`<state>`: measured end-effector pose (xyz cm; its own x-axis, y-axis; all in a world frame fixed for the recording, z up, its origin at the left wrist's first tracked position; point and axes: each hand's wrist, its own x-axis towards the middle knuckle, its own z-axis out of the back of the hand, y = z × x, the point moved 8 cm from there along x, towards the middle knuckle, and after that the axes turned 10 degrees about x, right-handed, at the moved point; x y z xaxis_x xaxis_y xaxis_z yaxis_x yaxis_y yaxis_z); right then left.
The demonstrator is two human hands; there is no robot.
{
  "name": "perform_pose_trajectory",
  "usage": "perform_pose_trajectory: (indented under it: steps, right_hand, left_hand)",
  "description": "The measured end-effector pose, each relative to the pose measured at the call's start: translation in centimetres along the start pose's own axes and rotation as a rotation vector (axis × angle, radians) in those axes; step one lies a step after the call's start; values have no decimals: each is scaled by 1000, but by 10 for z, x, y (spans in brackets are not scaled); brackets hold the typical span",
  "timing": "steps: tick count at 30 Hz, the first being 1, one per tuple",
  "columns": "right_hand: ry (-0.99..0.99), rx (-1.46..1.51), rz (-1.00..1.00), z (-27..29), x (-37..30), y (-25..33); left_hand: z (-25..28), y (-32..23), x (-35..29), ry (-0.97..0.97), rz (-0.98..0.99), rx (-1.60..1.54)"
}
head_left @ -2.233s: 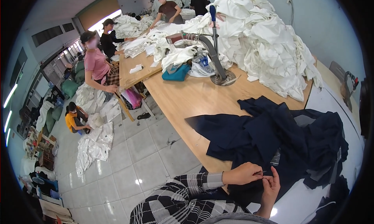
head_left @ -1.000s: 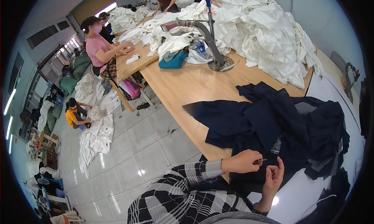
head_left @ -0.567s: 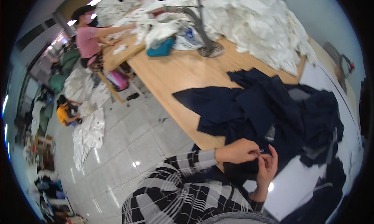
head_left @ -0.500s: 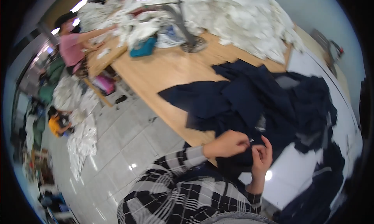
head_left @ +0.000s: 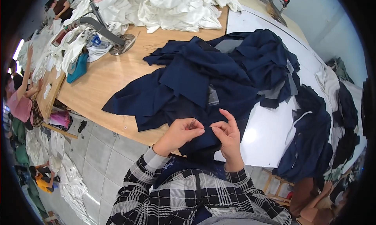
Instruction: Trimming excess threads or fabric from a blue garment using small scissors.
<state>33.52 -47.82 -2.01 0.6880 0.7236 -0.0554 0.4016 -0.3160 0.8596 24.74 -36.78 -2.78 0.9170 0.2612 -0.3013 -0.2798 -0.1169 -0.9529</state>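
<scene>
My left hand (head_left: 177, 135) is closed, thumb and fingertips pressed together over the near edge of a navy cloth pile (head_left: 192, 74). A small dark sliver shows between its fingers, too small to name. Facing it, a little apart, my right hand (head_left: 229, 138) pinches thumb against a fingertip, with another finger raised. Whatever lies in this pinch is too small to make out. Under and beyond both hands the navy pieces overlap in loose folds, with grey patches among them. A small clear-grey piece (head_left: 212, 95) lies on the cloth just past my hands.
White fabric (head_left: 168, 7) is heaped at the far side of the wooden table (head_left: 98, 86). A metal arm on a round base (head_left: 122, 45) stands near a teal cloth (head_left: 78, 67). More navy garments (head_left: 307, 135) hang over the white tabletop's right edge (head_left: 262, 135). Other people sit left and lower right.
My view has swung to the right, so the table and cloth sit further left in the picture. My hands have come level with each other, both still pinched.
</scene>
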Motion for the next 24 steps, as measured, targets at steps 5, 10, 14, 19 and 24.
perform_pose_trajectory:
  steps: [5,10,14,19,24]
  right_hand:
    - [23,121,-87,-1,0,-6]
    - [23,24,-75,4,-1,-7]
    - [11,-495,200,1,-1,15]
    - [-174,-798,441,2,-8,32]
    - [-257,212,-60,19,-2,-14]
  left_hand:
    - [0,3,0,-14,34,-124]
    - [0,5,2,-5,40,-105]
    - [5,0,1,-134,-138,127]
    - [-2,-33,-16,-369,-476,571]
    - [-22,-48,-33,-492,-817,873]
